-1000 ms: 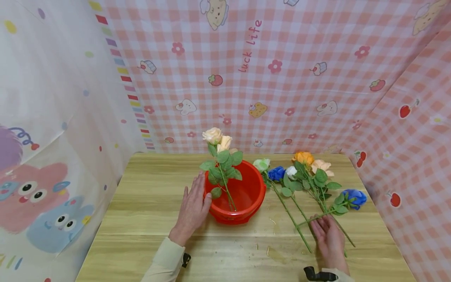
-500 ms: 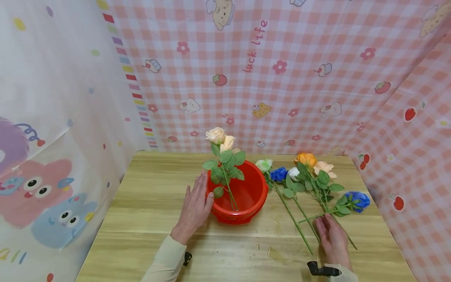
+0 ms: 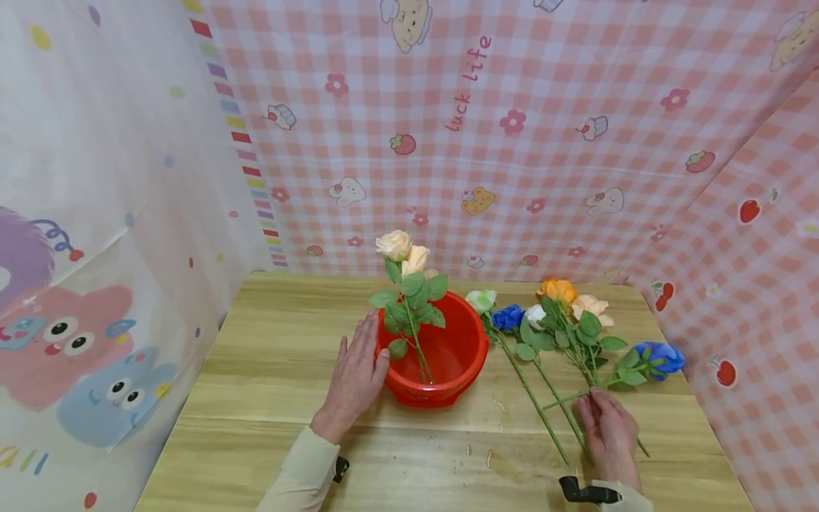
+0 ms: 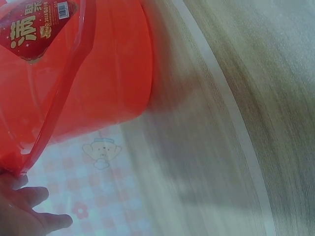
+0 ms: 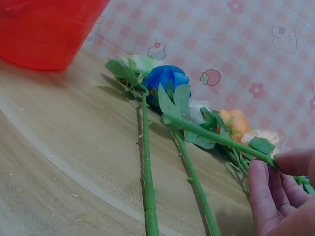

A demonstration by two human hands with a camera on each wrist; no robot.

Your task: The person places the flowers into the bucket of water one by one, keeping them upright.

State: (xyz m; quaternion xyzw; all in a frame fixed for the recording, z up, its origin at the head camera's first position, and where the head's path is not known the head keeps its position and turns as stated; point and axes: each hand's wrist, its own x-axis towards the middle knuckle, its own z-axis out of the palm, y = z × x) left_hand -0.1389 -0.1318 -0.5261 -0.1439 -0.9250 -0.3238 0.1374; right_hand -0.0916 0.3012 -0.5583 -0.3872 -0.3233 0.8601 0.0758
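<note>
My left hand (image 3: 352,373) lies along the left side of a red bucket (image 3: 422,400), with its fingers nearly straight and touching the wall. In the left wrist view, fingertips (image 4: 37,194) show beside the bucket's handle (image 4: 59,105). Cream roses (image 3: 393,245) stand tilted inside the bucket, their green stems resting near the front rim. On the right, my right hand (image 3: 611,434) pinches the stem (image 5: 221,140) of a blue rose (image 3: 662,359) between thumb and fingers. That rose's head points right, and its cut end points left across other stems.
Beside the bucket lie a pale green rose (image 3: 481,300), a second blue rose (image 3: 507,318), a white rose (image 3: 534,316), an orange rose (image 3: 558,291) and a peach rose (image 3: 591,308). Water drops (image 3: 489,459) wet the wooden table (image 3: 269,398). Checked cloth (image 3: 358,142) hangs behind.
My right hand has shifted a little to the right, and the blue rose in it has moved right too. The left hand stays against the bucket. The head view has turned slightly.
</note>
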